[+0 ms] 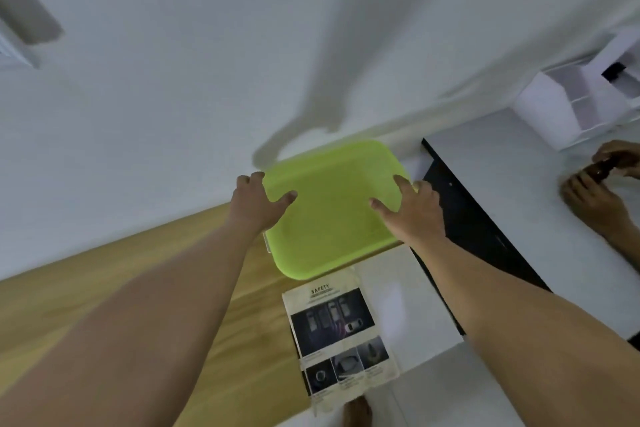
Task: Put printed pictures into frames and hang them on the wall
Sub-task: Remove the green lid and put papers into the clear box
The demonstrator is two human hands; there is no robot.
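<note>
The printed picture (337, 333), a sheet headed SAFETY with dark photos, lies flat on the wooden floor (138, 270). It sits just on the near side of the green lid (332, 218), and its right edge overlaps a white sheet (408, 305). Neither hand touches it. It looks thin, light and limp, with slightly wavy edges, so it would likely crease if pinched hard. I would lift it by two opposite edges or slide it up from a corner, keeping fingers off the printed face.

The green lid is translucent plastic with rounded corners, probably the top of a storage box set where the floor meets the wall (207, 80). It seems stiff but smooth, and probably a little springy. The left hand (258, 204) holds its left rim, fingers curled over the edge and thumb lying on top. The right hand (415, 211) clasps the right rim the same way. That two-sided hold suits a wide, slippery lid.

A black panel (467, 218) runs just right of the lid; whether it is a frame I cannot tell. Beyond it, on a white surface (519, 166), another person's hands (595, 191) hold something small and dark, near a white organiser (568, 107).
</note>
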